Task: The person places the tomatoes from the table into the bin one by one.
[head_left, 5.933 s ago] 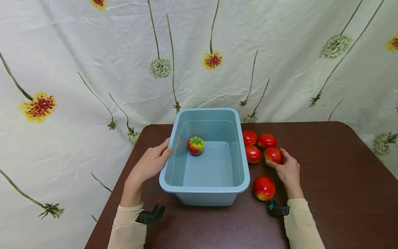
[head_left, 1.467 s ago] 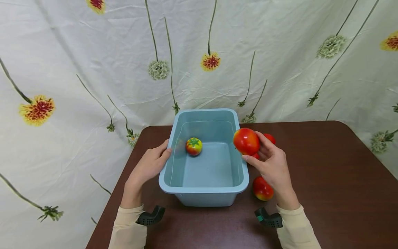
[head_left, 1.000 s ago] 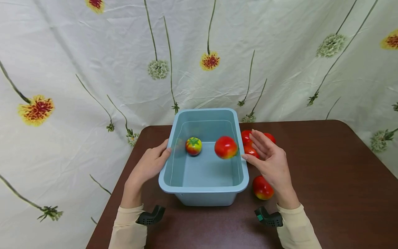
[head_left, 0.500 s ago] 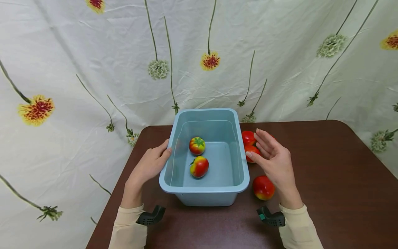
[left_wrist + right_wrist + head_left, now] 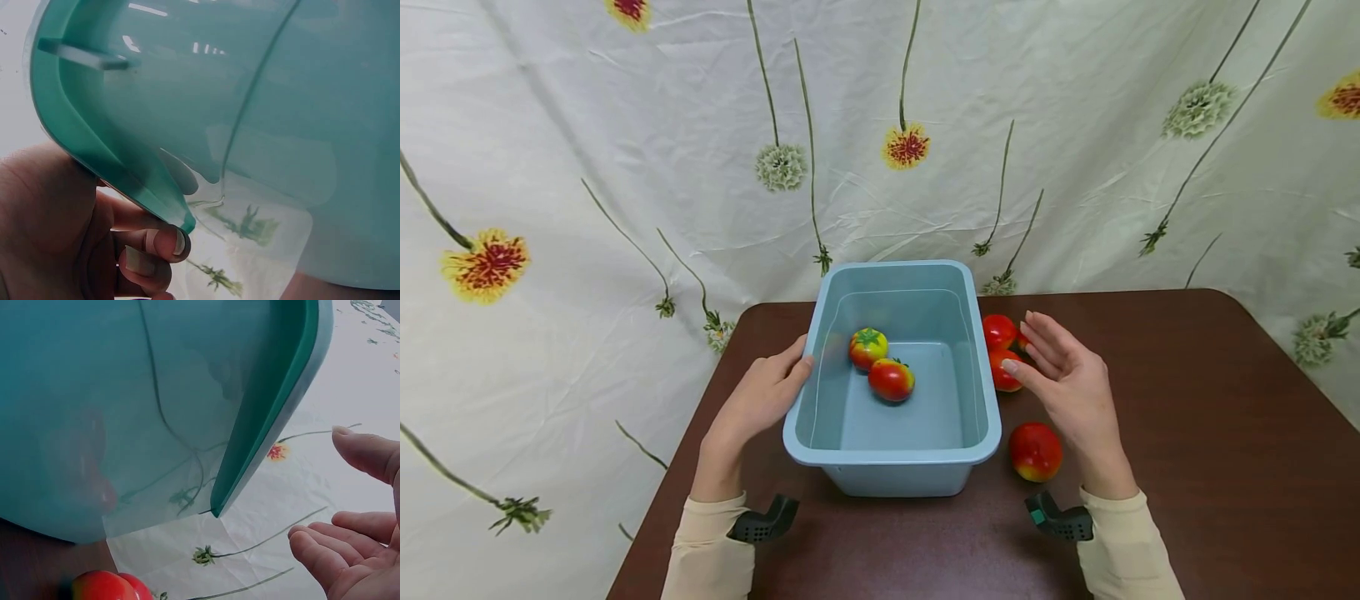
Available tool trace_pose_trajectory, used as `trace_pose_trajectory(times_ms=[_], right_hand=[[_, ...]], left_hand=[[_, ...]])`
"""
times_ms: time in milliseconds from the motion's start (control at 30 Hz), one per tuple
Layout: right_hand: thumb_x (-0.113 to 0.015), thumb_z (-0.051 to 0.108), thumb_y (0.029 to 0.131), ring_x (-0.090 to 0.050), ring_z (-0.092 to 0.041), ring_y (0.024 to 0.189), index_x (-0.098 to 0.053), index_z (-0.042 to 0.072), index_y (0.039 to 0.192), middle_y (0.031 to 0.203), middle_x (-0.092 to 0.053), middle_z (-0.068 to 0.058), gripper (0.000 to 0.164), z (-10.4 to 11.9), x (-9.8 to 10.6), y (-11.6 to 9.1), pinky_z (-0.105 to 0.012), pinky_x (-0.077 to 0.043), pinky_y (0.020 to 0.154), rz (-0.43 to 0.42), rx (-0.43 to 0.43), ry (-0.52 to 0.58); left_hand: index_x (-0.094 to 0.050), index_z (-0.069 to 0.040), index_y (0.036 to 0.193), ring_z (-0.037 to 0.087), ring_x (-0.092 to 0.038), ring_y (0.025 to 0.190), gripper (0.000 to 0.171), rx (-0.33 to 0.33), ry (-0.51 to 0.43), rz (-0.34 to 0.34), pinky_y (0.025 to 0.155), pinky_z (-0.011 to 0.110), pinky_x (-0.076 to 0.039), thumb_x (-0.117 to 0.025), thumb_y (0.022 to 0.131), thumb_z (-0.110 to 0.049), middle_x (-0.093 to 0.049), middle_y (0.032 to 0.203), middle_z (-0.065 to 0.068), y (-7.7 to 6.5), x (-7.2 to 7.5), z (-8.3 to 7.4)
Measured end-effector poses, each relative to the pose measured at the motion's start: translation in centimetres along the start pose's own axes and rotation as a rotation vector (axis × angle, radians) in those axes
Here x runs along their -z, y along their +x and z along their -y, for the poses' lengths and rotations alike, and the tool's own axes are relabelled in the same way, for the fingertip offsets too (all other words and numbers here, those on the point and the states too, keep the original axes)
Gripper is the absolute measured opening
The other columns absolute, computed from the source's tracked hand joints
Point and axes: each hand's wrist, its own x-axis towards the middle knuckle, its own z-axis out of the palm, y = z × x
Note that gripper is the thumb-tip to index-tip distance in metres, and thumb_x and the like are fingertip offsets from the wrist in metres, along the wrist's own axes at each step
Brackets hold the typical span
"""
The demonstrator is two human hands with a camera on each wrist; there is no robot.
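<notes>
A light blue plastic basin (image 5: 887, 457) stands on the table with two red-and-yellow tomatoes inside: one (image 5: 868, 348) shows its green leafy top, the other (image 5: 891, 380) lies on its side against it. My left hand (image 5: 765, 390) grips the basin's left rim; in the left wrist view its fingers (image 5: 150, 262) curl under the lip. Just outside the right rim is my right hand (image 5: 1075, 387), holding nothing, thumb and fingers spread apart. Behind its fingertips sit red tomatoes (image 5: 999, 332), one partly hidden by the fingers. Another tomato (image 5: 1035, 452) lies closer, below that hand.
The dark brown table (image 5: 1210, 433) extends right and toward the front. A white cloth (image 5: 700, 125) with printed flowers hangs behind its back edge. Black wrist devices (image 5: 765, 518) sit on both wrists.
My right hand picked up a tomato from the right-hand group and let it drop into the basin, where it rolled against the first. The hand has since drawn slightly right. My left hand stayed put.
</notes>
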Motion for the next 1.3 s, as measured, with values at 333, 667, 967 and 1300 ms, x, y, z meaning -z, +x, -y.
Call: trace_pose_trajectory(times_ms=[333, 667, 967, 1300], right_hand=[[-0.072, 0.025, 0.088, -0.052, -0.028, 0.133, -0.041, 0.012, 0.148, 0.148, -0.049, -0.009, 0.070, -1.8, 0.3, 0.8, -0.021, -0.046, 0.093, 0.030, -0.094, -0.024], [-0.071, 0.028, 0.089, -0.048, -0.030, 0.135, -0.037, 0.008, 0.150, 0.150, -0.046, -0.012, 0.073, -4.7, 1.1, 1.7, -0.033, -0.043, 0.100, 0.099, -0.193, -0.078], [-0.073, 0.014, 0.084, -0.047, -0.047, 0.131, -0.042, 0.002, 0.144, 0.145, -0.047, -0.025, 0.069, -8.5, 4.6, 1.8, -0.031, -0.052, 0.096, 0.610, -0.229, -0.037], [-0.066, 0.006, 0.085, -0.059, -0.022, 0.123, -0.039, -0.007, 0.143, 0.144, -0.048, -0.025, 0.065, -13.2, 6.4, 1.1, -0.030, -0.054, 0.092, 0.867, -0.245, 0.214]], left_hand=[[-0.033, -0.025, 0.153, 0.017, -0.071, 0.084, 0.051, 0.023, -0.008, 0.005, 0.080, 0.042, -0.057, -0.038, 0.103, -0.039, -0.071, 0.115, 0.012, -0.1, 0.0, 0.0], [-0.034, -0.026, 0.152, 0.012, -0.069, 0.081, 0.050, 0.002, 0.015, -0.001, 0.080, 0.041, -0.056, -0.036, 0.104, -0.039, -0.073, 0.103, 0.007, 0.1, 0.2, 0.0], [-0.033, -0.024, 0.153, 0.012, -0.069, 0.081, 0.051, 0.003, 0.009, 0.003, 0.081, 0.042, -0.056, -0.036, 0.104, -0.039, -0.073, 0.103, 0.007, 0.0, 0.2, -0.1], [-0.033, -0.024, 0.153, 0.012, -0.069, 0.080, 0.051, 0.006, 0.016, 0.007, 0.080, 0.041, -0.055, -0.036, 0.104, -0.038, -0.073, 0.101, 0.006, 0.1, 0.2, 0.1]])
